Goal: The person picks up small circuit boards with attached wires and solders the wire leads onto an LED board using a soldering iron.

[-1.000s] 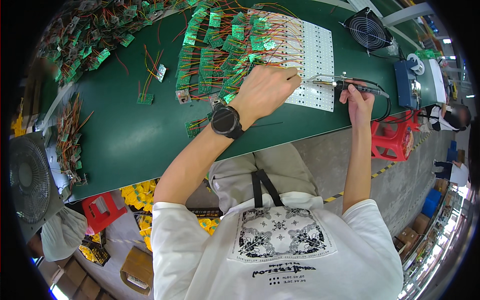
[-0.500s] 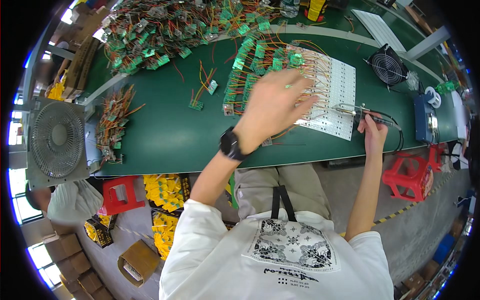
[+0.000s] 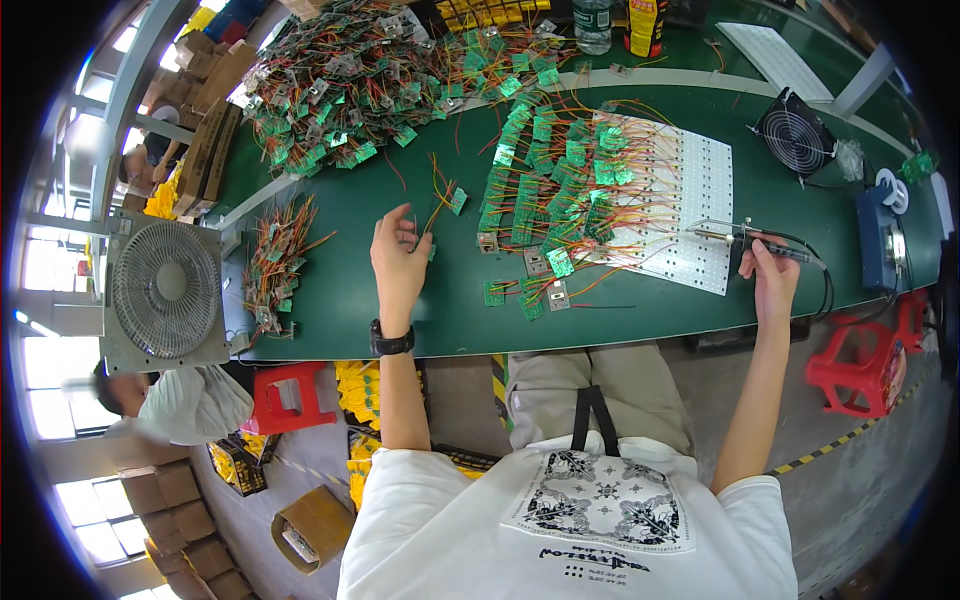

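Left hand [image 3: 400, 258] moved beside board [image 3: 458, 201], yellow pieces [image 3: 224, 464] in crate [image 3: 254, 474]

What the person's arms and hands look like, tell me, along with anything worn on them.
The left hand and right hand are both without gloves. A black watch circles the left wrist; none shows on the right. The left sleeve and right sleeve are short, loose and white, leaving the forearms uncovered.
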### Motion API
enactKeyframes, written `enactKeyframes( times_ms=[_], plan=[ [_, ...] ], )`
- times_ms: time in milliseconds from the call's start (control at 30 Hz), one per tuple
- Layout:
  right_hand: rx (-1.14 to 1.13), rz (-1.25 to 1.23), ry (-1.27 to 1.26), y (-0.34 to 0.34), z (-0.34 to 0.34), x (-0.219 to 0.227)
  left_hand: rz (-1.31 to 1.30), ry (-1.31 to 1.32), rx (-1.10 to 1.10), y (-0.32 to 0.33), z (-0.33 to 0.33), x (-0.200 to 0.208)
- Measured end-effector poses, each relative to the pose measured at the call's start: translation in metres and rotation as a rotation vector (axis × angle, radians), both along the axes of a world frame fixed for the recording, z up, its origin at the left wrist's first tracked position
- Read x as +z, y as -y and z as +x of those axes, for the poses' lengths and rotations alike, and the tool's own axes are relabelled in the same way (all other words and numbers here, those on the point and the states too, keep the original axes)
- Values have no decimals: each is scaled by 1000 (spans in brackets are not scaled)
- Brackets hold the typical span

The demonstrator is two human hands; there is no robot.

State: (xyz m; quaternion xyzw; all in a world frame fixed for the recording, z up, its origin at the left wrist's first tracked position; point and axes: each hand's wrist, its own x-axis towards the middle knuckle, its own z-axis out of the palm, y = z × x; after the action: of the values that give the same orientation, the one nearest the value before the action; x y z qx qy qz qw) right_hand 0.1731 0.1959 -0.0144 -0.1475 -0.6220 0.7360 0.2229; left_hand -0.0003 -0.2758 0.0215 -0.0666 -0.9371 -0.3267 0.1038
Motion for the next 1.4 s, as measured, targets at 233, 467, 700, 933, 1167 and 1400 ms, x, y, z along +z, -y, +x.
enactKeyframes(
  times_ms=[233,467,700,933,1167,1400],
  plan=[
    [-17,14,9,0,2,3,287,302,-40,30,28,8],
    [5,-9,-10,1,0,1,423,303,-140,16,64,25],
    [-33,12,28,0,1,5,523,261,-519,-97,70,48],
    [-23,-19,17,4,-2,10,198,86,-1035,-206,65,39],
    [-32,2,37,3,0,9,43,-138,-1003,-223,60,12],
    [34,-23,81,-6,-2,10,372,379,-959,-221,58,19]
  ],
)
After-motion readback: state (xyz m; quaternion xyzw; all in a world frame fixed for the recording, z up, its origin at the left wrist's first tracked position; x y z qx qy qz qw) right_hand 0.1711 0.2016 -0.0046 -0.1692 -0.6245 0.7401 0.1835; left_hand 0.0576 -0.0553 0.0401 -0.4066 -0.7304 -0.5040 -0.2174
